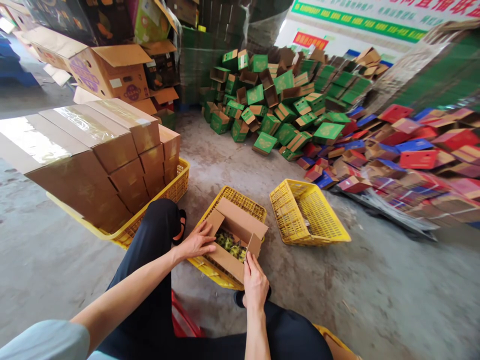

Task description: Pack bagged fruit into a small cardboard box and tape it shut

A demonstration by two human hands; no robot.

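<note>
Black trousers [138, 280]: on the person's legs, knees bent and apart; the left leg hides part of the loaded crate.
Red object [183, 320]: between the legs, pale-striped, partly covered; kind cannot be told.
Left arm [127, 287]: light blue sleeve, forearm slanting up across the left leg.
Right arm [257, 332]: bare forearm, almost upright from the bottom edge.
Left hand [197, 243]: fingers spread, laid on the left side of the open carton.
Right hand [255, 282]: fingers curled, pinching the carton's right flap at its near corner.
Open carton [225, 262]: plain brown cardboard, between the hands; green-yellow contents [231, 245] inside, too small to name.
Work crate [240, 195]: yellow lattice plastic, directly under the carton.
Loaded crate [180, 180]: yellow, at left; stacked taped cartons [97, 165] rise above its rim.
Third crate [322, 220]: yellow, on the floor at right, apart from the work crate.
Printed boxes [108, 72]: piled behind the loaded crate.
Green cartons [270, 125]: tumbled heap beyond the crates, blocking the floor there.
Red and blue cartons [416, 155]: adjoining heap at right, blurred.
Banner [356, 20]: white, green and red, at the back.
</note>
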